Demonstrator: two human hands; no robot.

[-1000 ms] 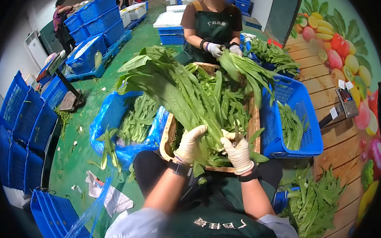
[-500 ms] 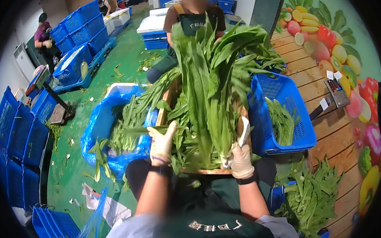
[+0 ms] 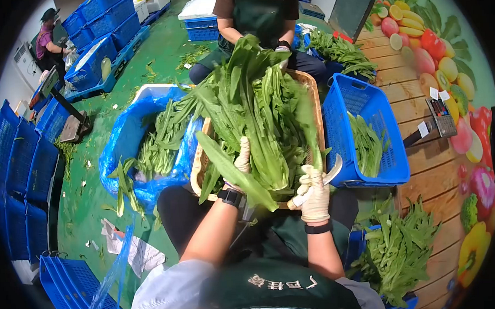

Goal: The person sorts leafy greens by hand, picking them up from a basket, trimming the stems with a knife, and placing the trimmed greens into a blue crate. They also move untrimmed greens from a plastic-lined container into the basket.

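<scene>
My left hand (image 3: 242, 161), in a pale glove, is against the left side of a large bunch of long-leaved greens (image 3: 267, 167). Its thumb points up along the stalks; the other fingers are mostly hidden among the leaves, and the hand looks closed on the bunch. One broad loose leaf (image 3: 234, 169) slants in front of that hand. My gloved right hand (image 3: 314, 198) grips a knife with a curved blade (image 3: 334, 171), the blade pointing out to the right. A blurred long leaf (image 3: 316, 132) reaches down to its fingertips. Under the bunch is a shallow basket (image 3: 195, 181) full of greens.
Left stands a blue-lined tub (image 3: 111, 160) of greens; right, a blue crate (image 3: 395, 153) with some stalks. More greens (image 3: 401, 253) fill a container at lower right. A person (image 3: 255, 21) sits opposite, hands at the leaf tips. Stacked crates (image 3: 19, 181) line the left.
The upright bunch has tipped back and down over the basket. My left hand has moved right from open beside it to the stalks. The knife blade now points outward, and a loose leaf slants forward.
</scene>
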